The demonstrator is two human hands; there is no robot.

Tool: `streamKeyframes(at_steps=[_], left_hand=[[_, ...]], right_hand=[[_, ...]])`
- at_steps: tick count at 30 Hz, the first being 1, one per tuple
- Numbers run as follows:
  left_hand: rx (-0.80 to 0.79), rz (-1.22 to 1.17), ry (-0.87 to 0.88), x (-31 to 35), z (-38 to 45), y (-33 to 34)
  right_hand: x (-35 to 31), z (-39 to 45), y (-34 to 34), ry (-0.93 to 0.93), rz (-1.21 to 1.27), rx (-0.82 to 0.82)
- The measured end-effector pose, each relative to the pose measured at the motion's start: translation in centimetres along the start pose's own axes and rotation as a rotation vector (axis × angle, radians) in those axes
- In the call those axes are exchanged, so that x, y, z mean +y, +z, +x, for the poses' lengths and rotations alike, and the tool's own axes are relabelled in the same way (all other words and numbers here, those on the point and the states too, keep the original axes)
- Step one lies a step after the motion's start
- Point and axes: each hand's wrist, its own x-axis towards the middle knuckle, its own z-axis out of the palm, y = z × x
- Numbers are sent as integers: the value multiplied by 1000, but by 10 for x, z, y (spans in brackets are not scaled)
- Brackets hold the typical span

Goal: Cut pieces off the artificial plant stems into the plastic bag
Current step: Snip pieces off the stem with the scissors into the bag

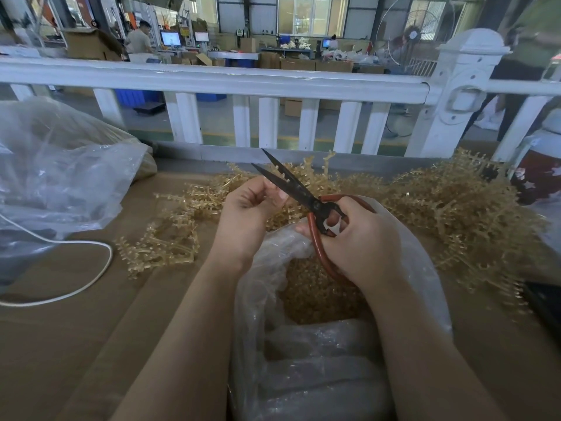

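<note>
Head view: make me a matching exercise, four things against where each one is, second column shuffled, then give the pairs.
Things:
1. scissors
2. cut pieces
3. white cord
4. uncut stems

Places:
A. lying looped on the table at the left
B. heaped on the table at the right
C. inside the plastic bag below the hands
D. gripped in the right hand, blades open

Pairs: 1-D, 2-C, 3-A, 4-B
</note>
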Motion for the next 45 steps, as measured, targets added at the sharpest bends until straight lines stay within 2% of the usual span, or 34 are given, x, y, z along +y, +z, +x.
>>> streamKeyframes(at_steps=[11,23,29,36,45], left_hand=[[-2,-90,-10,4,-1,2],[47,-4,31,4,-2,0],[-7,93,84,0,-2,-1],[-7,93,73,-2,-2,-1],[-63,61,57,-1,-1,-2]], right_hand=[[4,0,2,23,-5,-53],[6,0,3,39,3,-67],[7,-1,1,24,-2,-51],[7,1,2,34,-43,-48],[8,0,4,11,22,-37]])
